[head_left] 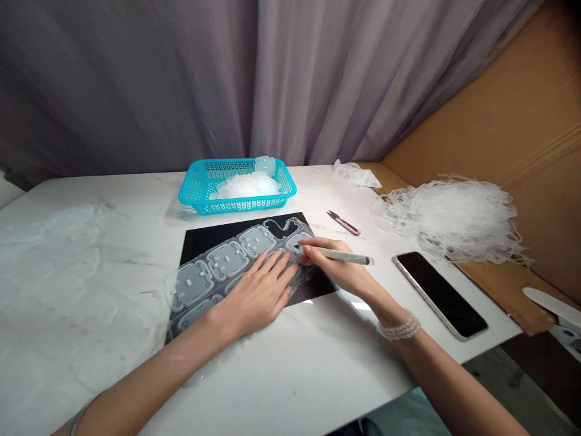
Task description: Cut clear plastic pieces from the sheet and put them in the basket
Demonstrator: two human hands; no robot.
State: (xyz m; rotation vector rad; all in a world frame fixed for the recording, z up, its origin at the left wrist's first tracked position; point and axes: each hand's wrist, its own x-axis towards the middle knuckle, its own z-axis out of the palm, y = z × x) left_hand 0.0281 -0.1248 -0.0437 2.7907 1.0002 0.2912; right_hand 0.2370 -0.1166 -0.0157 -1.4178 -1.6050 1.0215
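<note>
A translucent plastic sheet [227,259] with several rounded-square pieces lies at a slant over a black mat [200,240]. My left hand [261,290] rests flat on this sheet, fingers stretched out and holding nothing. In my right hand [338,260] is a slim pen-shaped tool [342,255] with a pale handle, gripped between thumb and fingers. Its tip touches or nearly touches a piece at the sheet's right end; whether it is a blade or a nib I cannot tell. Beside that piece, a gap in the sheet shows the black mat, with a thin curled strip at its edge.
Behind the mat stands a blue basket [200,207] holding a heap of translucent pieces [249,184]. Thread snips [344,223] and a phone [440,293] lie to the right, near a pile of plastic offcuts [454,218]. More translucent sheets [68,290] cover the table's left side.
</note>
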